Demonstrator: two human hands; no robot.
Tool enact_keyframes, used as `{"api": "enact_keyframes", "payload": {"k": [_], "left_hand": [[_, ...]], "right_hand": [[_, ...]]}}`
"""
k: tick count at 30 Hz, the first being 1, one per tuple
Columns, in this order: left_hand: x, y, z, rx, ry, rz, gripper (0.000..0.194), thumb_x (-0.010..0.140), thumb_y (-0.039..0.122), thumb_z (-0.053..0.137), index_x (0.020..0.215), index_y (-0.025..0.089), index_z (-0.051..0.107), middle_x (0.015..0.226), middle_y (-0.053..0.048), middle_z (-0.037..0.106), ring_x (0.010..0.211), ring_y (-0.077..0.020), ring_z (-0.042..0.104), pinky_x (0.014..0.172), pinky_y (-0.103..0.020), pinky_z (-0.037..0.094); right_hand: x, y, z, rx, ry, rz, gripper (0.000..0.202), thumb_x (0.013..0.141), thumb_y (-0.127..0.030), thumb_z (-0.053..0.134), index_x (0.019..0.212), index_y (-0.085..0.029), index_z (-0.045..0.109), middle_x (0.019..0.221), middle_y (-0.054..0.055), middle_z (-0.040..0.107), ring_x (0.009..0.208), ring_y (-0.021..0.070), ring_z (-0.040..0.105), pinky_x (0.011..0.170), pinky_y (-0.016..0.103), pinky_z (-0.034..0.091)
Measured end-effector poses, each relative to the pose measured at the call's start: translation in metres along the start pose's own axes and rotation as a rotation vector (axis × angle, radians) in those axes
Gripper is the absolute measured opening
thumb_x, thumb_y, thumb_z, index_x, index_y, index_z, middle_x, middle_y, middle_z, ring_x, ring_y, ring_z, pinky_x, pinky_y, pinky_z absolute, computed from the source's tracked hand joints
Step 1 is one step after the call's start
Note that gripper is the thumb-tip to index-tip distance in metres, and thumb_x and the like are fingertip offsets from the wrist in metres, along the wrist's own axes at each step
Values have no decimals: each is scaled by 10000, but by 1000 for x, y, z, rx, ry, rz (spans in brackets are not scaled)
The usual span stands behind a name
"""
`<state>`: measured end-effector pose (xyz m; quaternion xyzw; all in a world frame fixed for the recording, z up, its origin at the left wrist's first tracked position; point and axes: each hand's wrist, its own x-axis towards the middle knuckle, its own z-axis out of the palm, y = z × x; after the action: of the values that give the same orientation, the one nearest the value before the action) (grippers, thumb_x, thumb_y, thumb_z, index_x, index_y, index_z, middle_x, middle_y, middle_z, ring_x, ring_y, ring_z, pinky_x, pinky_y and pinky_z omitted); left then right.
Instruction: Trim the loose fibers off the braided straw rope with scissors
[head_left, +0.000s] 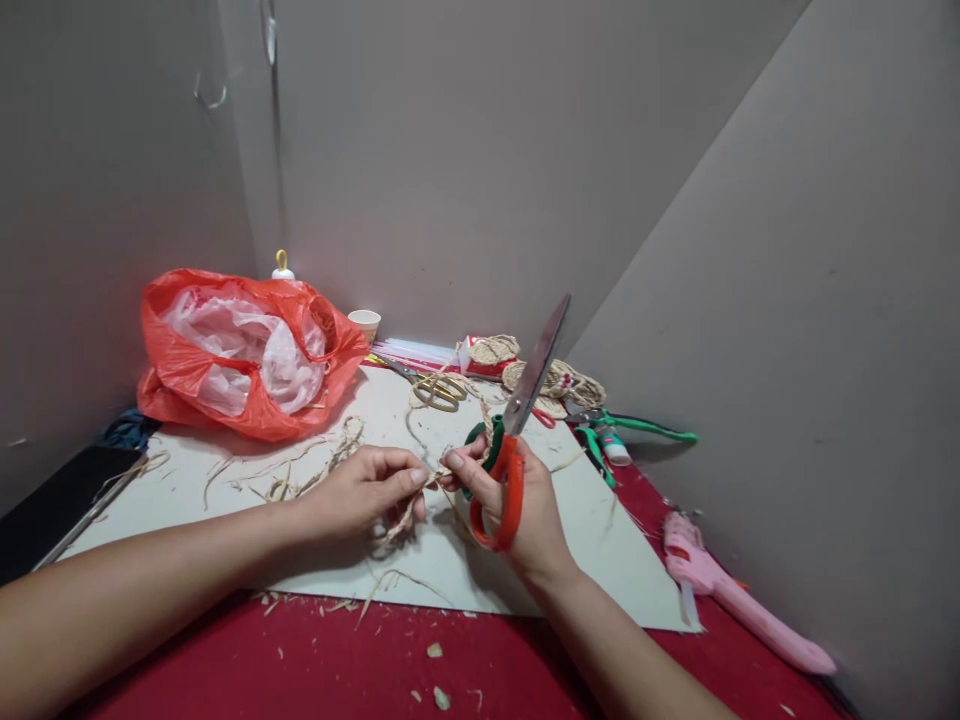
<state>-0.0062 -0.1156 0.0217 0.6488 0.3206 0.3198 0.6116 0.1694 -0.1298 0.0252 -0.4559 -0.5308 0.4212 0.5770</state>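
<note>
My left hand (386, 490) is closed, thumb and fingers pinching a braided straw cord (403, 522) above the white board. Part of the braid hangs below those fingers. Close beside it, my right hand (521, 500) pinches the same cord with its fingertips. Scissors (508, 500) with one orange and one green handle hang on my right hand, their blades pointing up and away from me. Another stretch of braid rises near the green handle. How the scissors sit on the fingers is partly hidden.
A white board (600, 560) with straw scraps lies on a red surface (360, 660). Around it are a red plastic bag (180, 400), a paper cup (365, 322), gold-handled scissors (439, 392), woven straw pieces (559, 380), green-handled pliers (652, 427) and a pink glue gun (739, 600). Grey panels stand behind.
</note>
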Motion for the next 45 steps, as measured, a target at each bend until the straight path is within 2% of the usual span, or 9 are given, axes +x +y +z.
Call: {"api": "enact_keyframes", "payload": {"k": [3, 6, 12, 16, 21, 25, 30, 38, 45], "left_hand": [[2, 0, -1, -231, -82, -125, 249, 771, 425, 619, 765, 177, 638, 631, -27, 615, 441, -76, 475, 458, -209, 345], [2, -1, -2, -259, -56, -120, 201, 700, 361, 703, 737, 169, 658, 610, -9, 597, 480, -76, 494, 510, -213, 368], [7, 2, -9, -119, 325, 43, 185, 664, 321, 725, 657, 145, 668, 552, 8, 548, 489, -70, 448, 505, -206, 345], [13, -1, -18, -118, 544, 123, 221, 657, 348, 724, 700, 134, 685, 543, 21, 533, 458, -57, 413, 456, -192, 307], [18, -5, -25, -177, 668, 128, 290, 631, 381, 735, 767, 127, 697, 472, 49, 484, 395, -45, 364, 397, -184, 256], [19, -6, -27, -208, 711, 128, 250, 620, 373, 726, 701, 144, 665, 467, 64, 470, 363, -45, 374, 373, -183, 265], [20, -8, -30, -207, 715, 124, 190, 637, 329, 706, 708, 156, 672, 489, 59, 499, 355, -43, 388, 372, -188, 281], [20, -10, -29, -191, 705, 122, 224, 647, 325, 714, 788, 154, 684, 513, 34, 545, 404, -63, 434, 408, -193, 313], [22, -11, -32, -243, 742, 120, 220, 589, 298, 744, 731, 145, 672, 525, 44, 553, 415, -57, 422, 424, -191, 312]], "right_hand": [[0, 2, 0, -29, -12, -39, 307, 683, -383, 722, 775, -208, 487, 691, -31, 593, 561, 130, 611, 571, 268, 507], [-1, 4, 1, -45, -17, -43, 301, 687, -384, 719, 791, -209, 497, 716, -21, 603, 564, 125, 599, 573, 267, 501], [7, 5, -10, -92, 24, -37, 313, 743, -476, 636, 806, -220, 468, 621, -30, 559, 553, 138, 568, 543, 263, 474], [21, 13, -26, -534, 55, -195, 326, 762, -516, 573, 726, -231, 418, 559, -48, 488, 496, 123, 484, 495, 247, 395], [24, 24, -29, -1162, -81, -387, 323, 750, -542, 547, 776, -240, 435, 536, -39, 541, 461, 148, 498, 468, 249, 272], [20, 25, -22, -1339, -146, -437, 368, 769, -592, 492, 808, -229, 448, 608, -1, 600, 529, 179, 558, 472, 252, 236], [21, 26, -22, -1443, -74, -477, 381, 778, -602, 458, 781, -221, 458, 648, 19, 617, 553, 186, 572, 482, 254, 210], [20, 27, -24, -1474, -6, -499, 414, 773, -620, 461, 788, -211, 527, 664, 25, 630, 539, 176, 564, 488, 249, 195], [19, 25, -21, -1479, 10, -558, 367, 775, -572, 482, 761, -212, 545, 692, 17, 635, 529, 145, 545, 491, 250, 180]]}}
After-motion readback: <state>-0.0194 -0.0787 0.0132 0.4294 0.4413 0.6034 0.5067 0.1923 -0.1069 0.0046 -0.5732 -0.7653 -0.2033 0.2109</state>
